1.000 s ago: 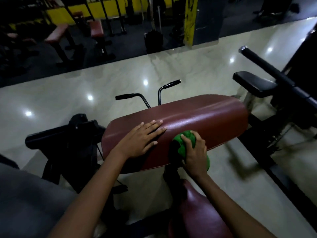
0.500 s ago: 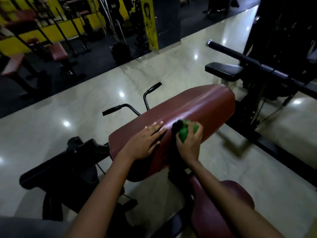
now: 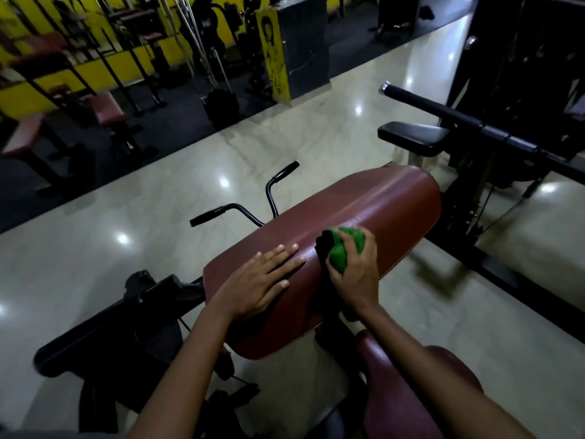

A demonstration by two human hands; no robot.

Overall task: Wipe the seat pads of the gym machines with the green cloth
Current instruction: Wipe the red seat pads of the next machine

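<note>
A long maroon pad [image 3: 373, 210] of a gym machine slopes across the middle of the view. My left hand [image 3: 259, 282] lies flat on its near left part, fingers spread and holding nothing. My right hand [image 3: 356, 274] grips the bunched green cloth [image 3: 343, 248] and presses it against the pad's middle. A second maroon seat pad [image 3: 408, 400] sits lower, under my right forearm.
Two black handles [image 3: 243, 205] rise behind the pad. A black frame [image 3: 104, 324] extends left. At right stand a black pad [image 3: 411, 137], a padded bar [image 3: 443, 110] and a dark machine. Benches and racks fill the dark area at the back left, beyond the glossy floor.
My right hand has moved the green cloth up the pad, from its lower front edge toward the middle. My left hand has stayed flat on the pad. My view has shifted left.
</note>
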